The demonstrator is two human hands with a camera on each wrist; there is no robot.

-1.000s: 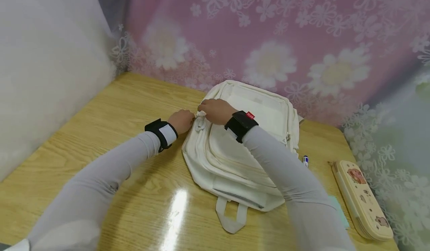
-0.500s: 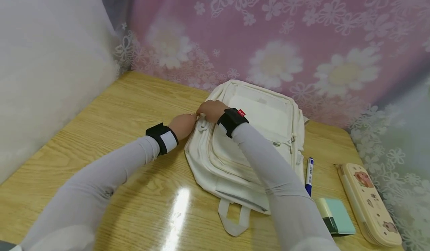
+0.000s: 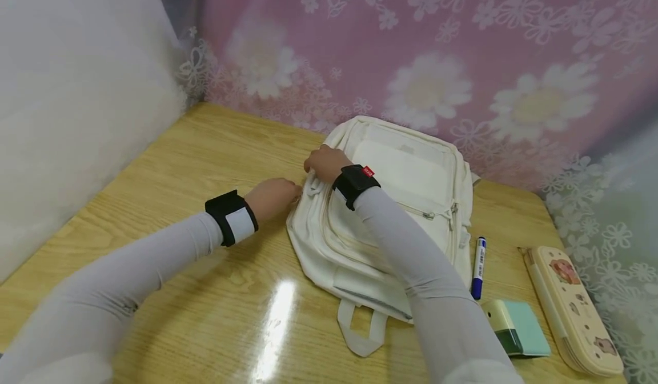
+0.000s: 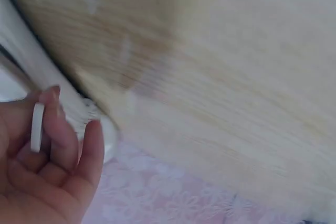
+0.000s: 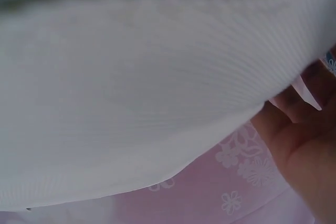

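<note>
A white backpack [image 3: 406, 170] lies on the wooden table with its carry loop toward me. At its left edge, my left hand [image 3: 271, 199] pinches a small white strip [image 4: 37, 127], apparently a zipper pull, between thumb and curled fingers, as the left wrist view shows. My right hand [image 3: 328, 164] grips the bag's upper left edge just beyond the left one. In the right wrist view, white fabric fills most of the picture and the fingers [image 5: 294, 100] curl at its border; their tips are partly hidden.
A blue-and-white marker [image 3: 478, 268] lies right of the bag. Nearer me is a mint-green box-like object [image 3: 525, 328], beside a cream pencil case [image 3: 576, 310] with animal pictures. A flowered pink curtain [image 3: 360, 47] hangs behind the table [image 3: 216, 292].
My left hand has drawn back slightly toward me along the bag's left edge. The right forearm has shifted left, uncovering the marker and the mint-green object. The right hand stays at the edge.
</note>
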